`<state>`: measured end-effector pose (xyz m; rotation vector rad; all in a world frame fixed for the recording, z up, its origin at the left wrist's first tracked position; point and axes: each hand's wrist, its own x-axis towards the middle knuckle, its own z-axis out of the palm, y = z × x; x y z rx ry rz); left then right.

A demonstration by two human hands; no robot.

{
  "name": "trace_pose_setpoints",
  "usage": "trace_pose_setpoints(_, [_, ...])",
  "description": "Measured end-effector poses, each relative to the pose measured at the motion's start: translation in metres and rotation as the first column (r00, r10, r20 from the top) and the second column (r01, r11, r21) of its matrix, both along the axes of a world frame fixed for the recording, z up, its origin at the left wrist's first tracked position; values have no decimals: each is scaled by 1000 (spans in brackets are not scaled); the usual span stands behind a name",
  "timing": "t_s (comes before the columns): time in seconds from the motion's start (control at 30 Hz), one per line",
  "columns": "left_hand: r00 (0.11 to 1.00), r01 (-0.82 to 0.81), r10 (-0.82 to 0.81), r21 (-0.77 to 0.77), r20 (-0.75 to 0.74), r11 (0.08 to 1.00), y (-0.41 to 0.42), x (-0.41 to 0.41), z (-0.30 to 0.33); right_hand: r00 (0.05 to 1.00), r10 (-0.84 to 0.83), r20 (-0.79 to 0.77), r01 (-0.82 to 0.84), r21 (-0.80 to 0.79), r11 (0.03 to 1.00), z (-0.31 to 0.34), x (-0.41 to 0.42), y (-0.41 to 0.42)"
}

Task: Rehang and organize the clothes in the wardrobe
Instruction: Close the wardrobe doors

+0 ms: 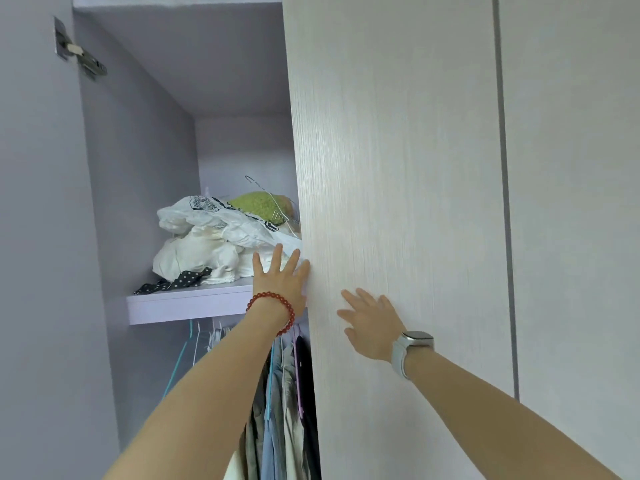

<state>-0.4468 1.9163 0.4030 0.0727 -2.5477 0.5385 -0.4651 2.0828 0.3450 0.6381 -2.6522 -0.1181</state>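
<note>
The wardrobe stands half open in the head view. A heap of white clothes [204,244] lies on its shelf [187,304], with a green knit item [261,206] and a wire hanger [273,199] on top and a black polka-dot cloth [176,281] at the front. Below the shelf, shirts hang on hangers [277,403]. My left hand [282,280], fingers spread, reaches at the edge of the right door [398,202] beside the heap. My right hand [370,323] lies flat on that door's front.
The left door [38,237] is swung open, its hinge [81,51] near the top. Another closed door [575,202] is at the far right. Empty teal and white hangers [194,344] hang under the shelf on the left.
</note>
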Motion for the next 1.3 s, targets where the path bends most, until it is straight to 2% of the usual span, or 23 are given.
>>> trace_pose_setpoints(0.07, [998,64,-63,97,-18,993,-3,14,0,997,37,-62,-45,-138,989,-7,9,-2])
trace_pose_setpoints(0.13, [961,216,-181,160,-210,963,-10,37,-7,950,115,-290,-205,-303,931,-20,21,-6])
trace_pose_setpoints(0.2, [871,335,-256,126,-418,934,-22,71,-19,849,150,-508,-398,-425,813,-34,36,-16])
trace_pose_setpoints(0.23, [834,349,-261,100,-487,932,-32,88,-27,798,169,-578,-489,-459,742,-41,44,-24])
trace_pose_setpoints(0.33, [848,264,-177,108,-500,958,-65,143,-52,726,256,-638,-646,-507,571,-59,75,-63])
trace_pose_setpoints(0.5, [765,98,-52,37,-642,995,-123,227,-70,655,444,-611,-755,-525,392,-93,122,-160])
trace_pose_setpoints(0.6, [702,-128,79,-16,-708,992,-158,273,-78,574,586,-572,-810,-500,306,-100,154,-222])
trace_pose_setpoints(0.67, [677,-277,222,37,-701,960,-182,301,-86,510,681,-526,-838,-482,256,-102,177,-257])
trace_pose_setpoints(0.73, [648,-335,361,174,-671,926,-202,323,-99,449,769,-456,-852,-477,215,-103,199,-285])
trace_pose_setpoints(0.8, [653,-199,419,391,-631,899,-215,336,-110,392,838,-378,-867,-457,199,-107,216,-306])
trace_pose_setpoints(0.9, [734,88,418,686,-534,722,-215,339,-120,331,904,-270,-874,-447,187,-123,226,-317])
trace_pose_setpoints(0.97, [701,82,481,729,-527,680,-209,335,-124,329,907,-265,-858,-484,170,-133,222,-313])
trace_pose_setpoints(1.07, [635,64,481,662,-604,747,-191,330,-129,380,879,-288,-796,-586,152,-137,207,-298])
trace_pose_setpoints(1.17, [660,211,300,553,-689,806,-162,318,-138,468,833,-296,-713,-683,158,-136,182,-271])
trace_pose_setpoints(1.3, [717,375,35,428,-696,822,-122,293,-143,592,748,-301,-602,-782,162,-139,143,-216])
